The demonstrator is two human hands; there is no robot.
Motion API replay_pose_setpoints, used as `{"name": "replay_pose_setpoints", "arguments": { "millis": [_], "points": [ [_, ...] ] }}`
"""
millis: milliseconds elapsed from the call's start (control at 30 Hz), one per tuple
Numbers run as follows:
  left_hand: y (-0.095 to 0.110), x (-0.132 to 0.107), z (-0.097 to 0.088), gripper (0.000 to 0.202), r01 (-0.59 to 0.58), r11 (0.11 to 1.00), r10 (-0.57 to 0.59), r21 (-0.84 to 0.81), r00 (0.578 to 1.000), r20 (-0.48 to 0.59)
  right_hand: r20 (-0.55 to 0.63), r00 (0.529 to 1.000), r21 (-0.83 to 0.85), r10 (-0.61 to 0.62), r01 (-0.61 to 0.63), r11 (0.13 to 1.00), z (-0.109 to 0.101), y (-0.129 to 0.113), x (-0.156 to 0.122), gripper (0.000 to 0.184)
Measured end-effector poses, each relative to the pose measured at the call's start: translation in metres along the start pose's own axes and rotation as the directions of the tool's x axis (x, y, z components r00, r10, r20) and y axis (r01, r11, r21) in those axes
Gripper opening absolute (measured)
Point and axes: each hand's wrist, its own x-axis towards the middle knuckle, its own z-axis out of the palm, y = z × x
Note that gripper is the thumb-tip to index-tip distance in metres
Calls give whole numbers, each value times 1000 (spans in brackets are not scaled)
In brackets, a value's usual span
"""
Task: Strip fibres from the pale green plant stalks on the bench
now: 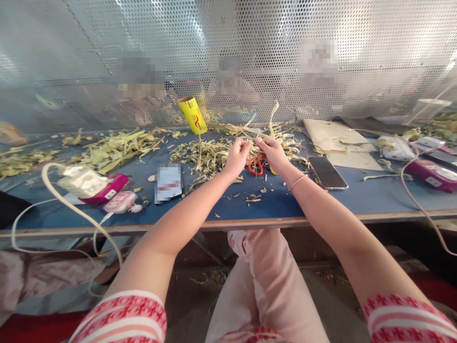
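My left hand (pixel 239 155) and my right hand (pixel 274 151) meet over the table, fingertips nearly together. Both are closed in a pinch on a thin, pale leaf strip, mostly hidden by the fingers. A longer pale strip (pixel 273 116) sticks up behind my right hand. Just below the fingers lie orange-handled scissors (pixel 255 166), partly covered. Some yellow (pixel 273 170) shows under my right hand. A heap of dry, greenish leaf shreds (pixel 210 155) spreads behind and around my hands.
A yellow printed tube (pixel 193 115) stands tilted on a thin stick. Left are a leaf pile (pixel 114 150), a purple-and-white device (pixel 103 186) with cables and a blurred phone-like object (pixel 168 183). Right are a black phone (pixel 327 173), cardboard (pixel 332 136) and another purple device (pixel 432 174). Perforated metal (pixel 264 43) rises behind.
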Motion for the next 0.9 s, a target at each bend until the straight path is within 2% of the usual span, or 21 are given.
{"name": "replay_pose_setpoints", "arguments": {
  "millis": [167,333,433,533,700,900],
  "points": [
    [5,-5,2,32,64,996,-77,61,968,237,-44,992,-265,-117,101,959,-7,4,4,43],
    [4,-6,4,36,118,988,-85,-97,952,295,-33,984,-277,-175,159,948,-8,4,5,39],
    [3,-5,5,37,175,962,-121,-209,962,247,-40,981,-259,-188,171,951,-7,2,4,41],
    [2,-4,6,36,202,939,-166,-279,975,148,-35,978,-236,-207,193,952,-5,1,3,44],
    [0,-2,6,41,119,948,-125,-294,992,-2,-4,977,-204,-213,208,957,-1,-3,-1,49],
    [1,-2,6,43,87,956,-112,-281,991,-72,1,979,-213,-206,202,956,0,-5,-2,46]
  ]
}}
